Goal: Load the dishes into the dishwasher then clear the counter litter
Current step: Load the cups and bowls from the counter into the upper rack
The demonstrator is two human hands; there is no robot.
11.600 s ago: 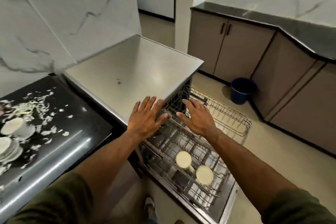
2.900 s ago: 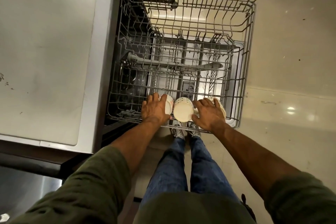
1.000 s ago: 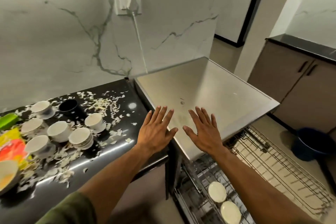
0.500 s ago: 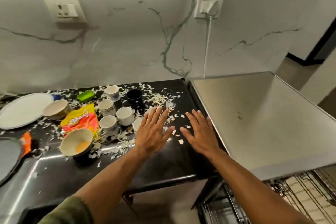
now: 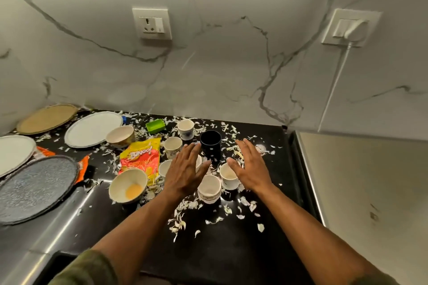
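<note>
The person's left hand (image 5: pixel 185 170) and right hand (image 5: pixel 251 166) hover over a cluster of cups in the middle of the black desk (image 5: pixel 231 250), fingers spread and straight, each grip open and holding nothing. The dishwasher itself is not in view, only a steel top (image 5: pixel 370 192) at the right edge, so what is already loaded cannot be told from here.

Judging by what lies on the desk, most of the work is left. Nearly all the dishes wait there and none of the litter has been cleared.

Counted, there are:
- one black cup (image 5: pixel 210 146) between the two hands
- six white cups: one at the back (image 5: pixel 186 129), one left of the black cup (image 5: pixel 173 146), one partly hidden under the left hand (image 5: pixel 165 169), another hardly visible beneath that hand's fingers, one at the right thumb (image 5: pixel 228 176), and a front one (image 5: pixel 209 188) that looks like several nested
- two bowls, one near the plates (image 5: pixel 120 136) and one with yellow residue (image 5: pixel 128 185)
- four plates: a tan one (image 5: pixel 47 118), two white (image 5: pixel 92 128) (image 5: pixel 14 154), and a grey speckled one (image 5: pixel 34 188)

The litter is a yellow and red snack bag (image 5: pixel 140 157), orange wrapper (image 5: pixel 81 168) showing at the grey plate's edge, a small green box (image 5: pixel 155 125), and white scraps (image 5: pixel 180 222) scattered across the desk, too many to count
</note>
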